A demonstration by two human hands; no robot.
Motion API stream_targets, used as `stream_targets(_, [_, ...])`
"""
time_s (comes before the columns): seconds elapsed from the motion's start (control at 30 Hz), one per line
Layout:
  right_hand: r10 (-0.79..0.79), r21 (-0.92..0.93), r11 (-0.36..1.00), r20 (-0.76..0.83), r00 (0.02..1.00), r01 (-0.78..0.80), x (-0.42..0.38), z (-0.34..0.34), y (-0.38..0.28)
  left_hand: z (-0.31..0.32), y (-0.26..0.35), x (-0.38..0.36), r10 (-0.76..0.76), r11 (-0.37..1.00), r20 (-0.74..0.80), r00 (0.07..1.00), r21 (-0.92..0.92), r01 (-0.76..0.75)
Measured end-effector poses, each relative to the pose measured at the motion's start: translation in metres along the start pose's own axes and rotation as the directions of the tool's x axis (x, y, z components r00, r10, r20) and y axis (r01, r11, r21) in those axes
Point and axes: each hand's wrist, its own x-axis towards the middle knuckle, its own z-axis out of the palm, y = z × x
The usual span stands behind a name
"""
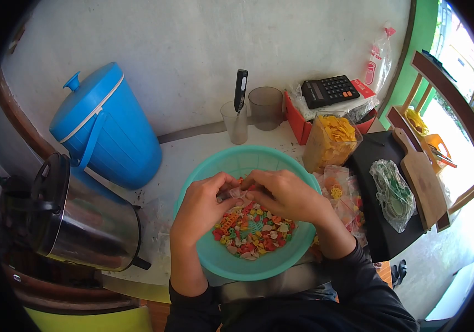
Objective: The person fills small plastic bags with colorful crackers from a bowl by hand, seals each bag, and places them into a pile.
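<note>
Above a turquoise plastic basin [192,254], both of my hands meet with a small clear plastic bag [238,193] between them. My left hand [199,202] is closed, its thumb and fingers pinching one side of the bag. On the other side my right hand [286,193] grips it with bent fingers, partly hiding it. Colourful snack pieces [256,232] in red, yellow, green, orange and white lie across the bottom of the basin. Right of the basin are small filled plastic bags [339,191], some with similar coloured pieces visible inside.
A blue drink cooler [112,130] and a metal pot [96,210] stand at left. Behind the basin are two cups [265,108], one with a black-handled tool [241,88]. A container of yellow chips [336,135], a calculator [331,90] and a wooden cutting board [422,180] sit at right.
</note>
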Motion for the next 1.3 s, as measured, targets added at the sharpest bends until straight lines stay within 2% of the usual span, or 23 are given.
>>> stream_targets(0.1, [0.075,0.122,0.989,0.023,0.997,-0.078,0.000,-0.004,-0.009,0.001,-0.001,0.000,0.028,1.000,-0.006,1.000,0.011,-0.028])
stream_targets(0.2, [-0.141,0.142,0.980,-0.013,0.990,0.142,-0.001,-0.002,0.013,-0.001,0.000,0.001,-0.002,1.000,0.013,1.000,0.029,0.002])
stream_targets(0.3, [0.029,0.170,0.984,0.108,0.994,-0.047,-0.001,-0.009,0.011,-0.001,0.000,0.002,-0.025,0.999,0.041,0.999,0.026,0.024])
stream_targets(0.4, [0.065,0.194,0.979,-0.045,0.997,-0.055,-0.001,-0.005,0.014,0.003,-0.007,0.004,-0.017,1.000,0.066,0.998,0.010,0.016])
stream_targets(0.6, [0.244,0.330,0.913,0.032,0.969,-0.241,0.006,-0.014,0.000,0.006,-0.006,0.004,0.009,0.998,0.038,0.999,-0.057,-0.006])
stream_targets(0.7, [0.093,0.283,0.958,-0.140,0.986,-0.050,0.007,-0.001,0.009,0.006,-0.004,0.005,0.012,0.997,0.039,0.999,-0.071,-0.009])
stream_targets(0.8, [0.195,0.260,0.951,-0.081,0.978,-0.168,0.008,-0.004,-0.004,0.006,-0.005,0.005,0.015,0.994,0.047,0.999,-0.112,-0.010])
stream_targets(0.9, [0.205,0.257,0.952,-0.119,0.972,-0.170,0.008,-0.002,-0.006,0.007,-0.008,0.005,0.028,0.990,0.030,0.999,-0.142,-0.023])
stream_targets(1.0, [0.179,0.153,0.974,-0.069,0.981,-0.167,0.007,-0.006,-0.011,0.007,-0.006,0.005,0.019,0.985,0.021,1.000,-0.170,-0.015])
stream_targets(1.1, [0.091,0.192,0.979,-0.136,0.987,-0.064,0.006,0.001,-0.002,0.005,-0.005,0.006,0.013,0.982,0.027,1.000,-0.190,-0.007])
stream_targets(1.2, [0.020,0.223,0.975,0.021,1.000,-0.024,0.005,-0.006,-0.009,0.003,-0.007,0.006,-0.005,0.969,0.022,1.000,-0.248,0.010])
stream_targets(1.3, [-0.124,0.189,0.974,-0.009,0.992,0.124,0.005,-0.007,-0.004,0.002,-0.013,0.006,-0.006,0.949,0.072,0.997,-0.315,0.029])
